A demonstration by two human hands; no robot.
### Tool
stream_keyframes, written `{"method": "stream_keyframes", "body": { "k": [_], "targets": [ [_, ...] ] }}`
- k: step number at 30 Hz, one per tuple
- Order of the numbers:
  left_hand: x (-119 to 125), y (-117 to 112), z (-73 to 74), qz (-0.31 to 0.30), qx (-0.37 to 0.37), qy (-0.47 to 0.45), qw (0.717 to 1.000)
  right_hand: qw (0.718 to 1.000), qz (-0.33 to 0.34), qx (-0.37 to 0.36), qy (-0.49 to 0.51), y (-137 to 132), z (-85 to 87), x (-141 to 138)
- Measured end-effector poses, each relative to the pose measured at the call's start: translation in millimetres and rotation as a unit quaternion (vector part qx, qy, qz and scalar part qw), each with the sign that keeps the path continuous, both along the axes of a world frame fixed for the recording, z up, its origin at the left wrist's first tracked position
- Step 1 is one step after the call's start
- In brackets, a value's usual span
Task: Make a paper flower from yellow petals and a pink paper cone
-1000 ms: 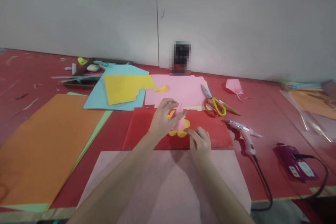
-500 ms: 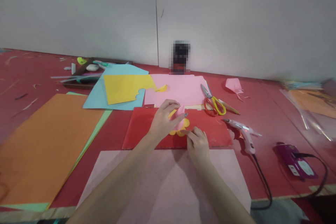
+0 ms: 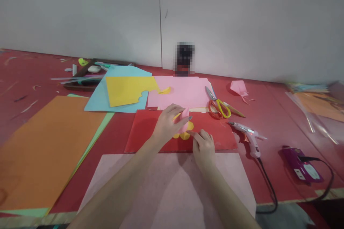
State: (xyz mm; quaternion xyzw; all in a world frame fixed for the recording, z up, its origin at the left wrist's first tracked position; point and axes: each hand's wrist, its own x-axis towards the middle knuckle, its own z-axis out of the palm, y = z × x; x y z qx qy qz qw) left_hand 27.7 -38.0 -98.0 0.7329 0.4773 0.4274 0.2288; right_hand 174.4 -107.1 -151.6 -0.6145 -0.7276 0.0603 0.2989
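Observation:
My left hand [image 3: 168,123] is closed around a rolled pink paper piece [image 3: 185,118], thumb in front and fingers behind. The pink piece stands upright at the centre of a yellow paper flower [image 3: 185,136] with rounded petals, partly hidden by that hand. On the flower's right side, my right hand [image 3: 203,146] reaches its index finger to a lower petal; its other fingers are curled and nothing shows in them. Beneath the flower lies a red board [image 3: 150,136]. A pale pink sheet [image 3: 166,189] is spread under my forearms.
Scissors [image 3: 219,108] lie beyond the board. To the right are a glue gun [image 3: 248,136] with a cord and a purple power socket [image 3: 303,166]. Yellow [image 3: 125,91], blue [image 3: 96,96] and pink paper [image 3: 182,91] lie behind; orange paper [image 3: 51,146] is at left.
My right hand has shifted slightly right, its index finger moving along the flower's lower petals. The left hand keeps its hold on the pink paper piece.

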Motion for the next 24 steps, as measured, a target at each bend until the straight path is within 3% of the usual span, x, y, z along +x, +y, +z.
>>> {"method": "stream_keyframes", "body": {
  "k": [24],
  "targets": [
    [1.0,-0.4,1.4,-0.013,-0.018,-0.008,1.0,0.998,-0.051,-0.009,-0.034,4.8,-5.5,-0.3]
  ]
}}
